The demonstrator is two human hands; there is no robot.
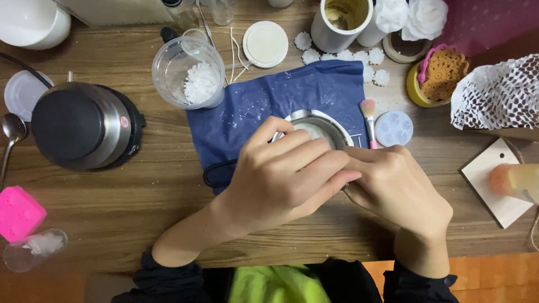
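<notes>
- I am working both hands over the small metal bowl (314,120) on the blue cloth (264,106) at the frame's centre.
- My left hand (283,171) is curling over the bowl's near rim, fingers together; what it grips I cannot tell.
- My right hand (398,188) is pinching at the left fingertips.
- I judge slow, level handling best, keeping clear of the pink brush (369,120).

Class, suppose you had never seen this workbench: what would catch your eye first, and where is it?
First, the two hands, left hand and right hand, meeting at the centre over a round metal dish on a dark blue cloth. Next, the bright pink mould at the left edge. Then the clear cup of white flakes, above the cloth's left corner.
</notes>
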